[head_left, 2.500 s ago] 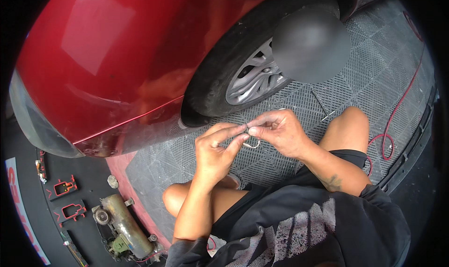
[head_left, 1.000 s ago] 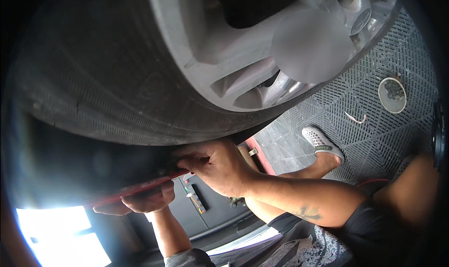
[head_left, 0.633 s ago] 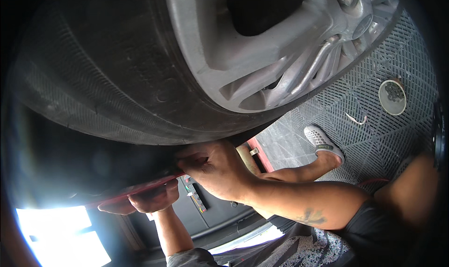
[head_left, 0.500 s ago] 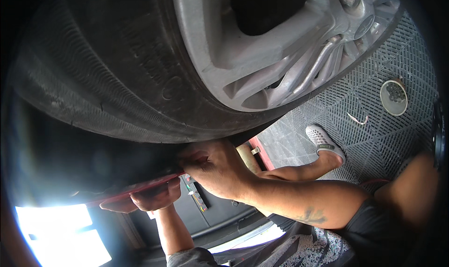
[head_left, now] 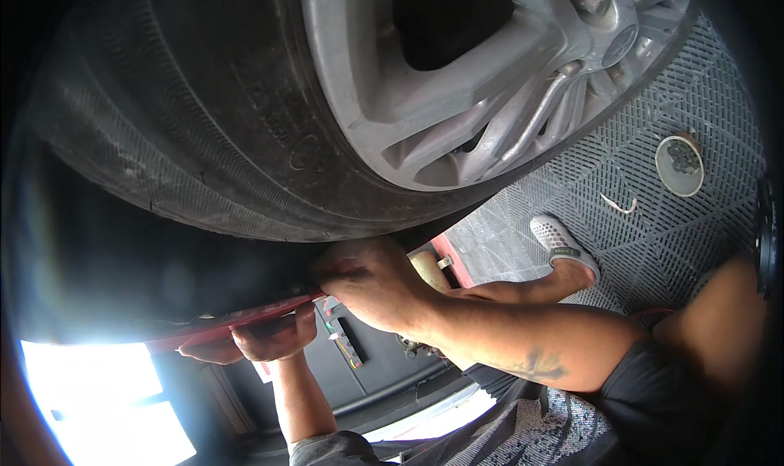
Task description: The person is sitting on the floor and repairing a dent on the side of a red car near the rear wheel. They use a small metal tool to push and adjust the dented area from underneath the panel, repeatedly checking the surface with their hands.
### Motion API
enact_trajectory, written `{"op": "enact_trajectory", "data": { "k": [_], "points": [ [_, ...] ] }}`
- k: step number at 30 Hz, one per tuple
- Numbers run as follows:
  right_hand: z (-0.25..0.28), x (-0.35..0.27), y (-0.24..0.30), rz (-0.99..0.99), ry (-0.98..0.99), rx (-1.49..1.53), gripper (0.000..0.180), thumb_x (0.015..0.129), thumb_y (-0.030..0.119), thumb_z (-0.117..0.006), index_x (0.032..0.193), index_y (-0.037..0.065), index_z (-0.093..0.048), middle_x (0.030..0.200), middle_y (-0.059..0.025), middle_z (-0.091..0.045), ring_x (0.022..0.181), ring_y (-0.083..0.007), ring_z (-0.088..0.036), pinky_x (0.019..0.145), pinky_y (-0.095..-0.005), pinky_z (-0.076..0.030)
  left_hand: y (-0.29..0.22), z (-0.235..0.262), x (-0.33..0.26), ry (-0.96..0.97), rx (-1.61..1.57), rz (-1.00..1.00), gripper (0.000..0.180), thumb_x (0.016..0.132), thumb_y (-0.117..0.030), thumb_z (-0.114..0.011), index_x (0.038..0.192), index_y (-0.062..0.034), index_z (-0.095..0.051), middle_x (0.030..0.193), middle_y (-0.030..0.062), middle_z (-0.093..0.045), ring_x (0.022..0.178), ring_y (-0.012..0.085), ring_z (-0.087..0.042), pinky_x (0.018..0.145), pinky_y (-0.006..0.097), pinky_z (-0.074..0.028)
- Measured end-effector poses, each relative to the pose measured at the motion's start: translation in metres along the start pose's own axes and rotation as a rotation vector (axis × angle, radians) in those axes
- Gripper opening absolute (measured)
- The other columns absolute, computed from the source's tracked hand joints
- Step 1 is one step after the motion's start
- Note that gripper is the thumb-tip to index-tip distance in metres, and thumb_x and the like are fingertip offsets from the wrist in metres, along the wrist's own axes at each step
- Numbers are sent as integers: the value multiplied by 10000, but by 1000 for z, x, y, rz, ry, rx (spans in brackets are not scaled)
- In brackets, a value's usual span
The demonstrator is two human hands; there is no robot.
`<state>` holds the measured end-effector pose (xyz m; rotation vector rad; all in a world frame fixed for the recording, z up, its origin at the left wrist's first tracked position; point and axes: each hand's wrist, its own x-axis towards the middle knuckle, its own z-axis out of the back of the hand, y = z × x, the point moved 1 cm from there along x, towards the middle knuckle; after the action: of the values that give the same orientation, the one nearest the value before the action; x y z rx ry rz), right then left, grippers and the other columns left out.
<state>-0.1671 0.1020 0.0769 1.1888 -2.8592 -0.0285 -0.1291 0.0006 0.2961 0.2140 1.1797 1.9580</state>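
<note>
Under a large black tyre on a silver alloy wheel, both of my hands are at the red edge of a car's body panel. My left hand lies along the outer side of that edge, its fingers stretched out and pointing left. My right hand is in the gap between the tyre and the red edge, at the dark wheel arch. Its fingers are bent in and closed; whatever they hold is hidden in shadow.
Grey slatted floor tiles spread at the right, with a round bowl of small dark pieces and a thin pale strip. A grey clog is on a foot. Beyond the hands is a dark strip with coloured spots.
The view has shifted slightly, so the wheel, bowl and clog sit a little farther left and more of the red edge shows. Both hands keep to the same places.
</note>
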Motion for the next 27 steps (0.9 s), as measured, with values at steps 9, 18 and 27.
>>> {"op": "enact_trajectory", "data": {
  "k": [9,18,27],
  "points": [
    [-3,1,3,-82,-14,-53,182,849,177,-648,885,112,-814,837,-134,-774,802,-285,-750,773,-404,-570,-11,-2,16,-16,96,-20,847,1005,-578,-625,1586,-14,-377,1564,333,-319,1495,463,-335,1184,538,-411],
    [-7,2,1,-39,-59,-39,170,840,168,-662,865,75,-802,830,-155,-768,816,-286,-755,784,-402,-571,4,-2,-2,-64,-195,87,1087,867,-527,-806,1546,140,-282,1551,290,-334,1417,419,-453,1133,495,-478],
    [-2,1,5,-132,52,9,151,907,9,-649,988,-26,-771,920,-116,-765,873,-154,-697,781,-303,-544,2,0,3,-21,-220,98,1072,879,-466,-808,1573,117,-235,1553,278,-361,1353,419,-535,1094,485,-519]
  ]
}}
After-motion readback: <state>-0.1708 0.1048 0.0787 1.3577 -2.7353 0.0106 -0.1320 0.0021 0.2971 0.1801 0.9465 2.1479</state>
